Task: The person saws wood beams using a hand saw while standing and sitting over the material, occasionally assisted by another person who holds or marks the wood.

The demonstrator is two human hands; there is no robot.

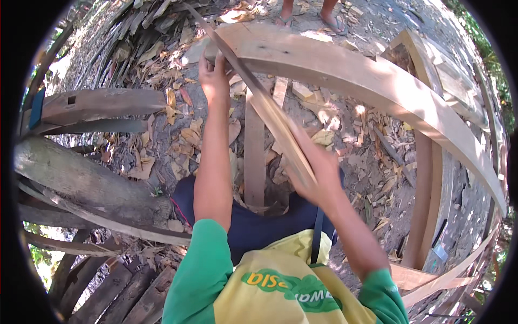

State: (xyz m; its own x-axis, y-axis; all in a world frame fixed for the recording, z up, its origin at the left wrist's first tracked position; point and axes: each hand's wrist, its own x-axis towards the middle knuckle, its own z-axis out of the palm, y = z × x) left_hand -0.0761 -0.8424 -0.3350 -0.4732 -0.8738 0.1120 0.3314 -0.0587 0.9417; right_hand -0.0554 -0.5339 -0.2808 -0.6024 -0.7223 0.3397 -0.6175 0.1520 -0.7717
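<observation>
A long curved wooden beam [345, 70] runs across the upper view to the right rim. My left hand [215, 78] grips its left end from below, fingers bent round the wood. In my right hand [318, 170] is a long, thin saw-like tool [226, 51] with a pale wooden rear part, blurred and held diagonally across the beam's end, close beside my left fingers. A narrow upright board [253, 151] stands or lies between my arms, beneath the beam.
A co-worker's sandalled feet [332, 21] stand beyond the beam. A thick log [91, 173] and weathered planks [102, 105] lie at left, timber pieces [421, 194] at right. Dry leaves and wood scraps [145, 162] cover the dirt ground.
</observation>
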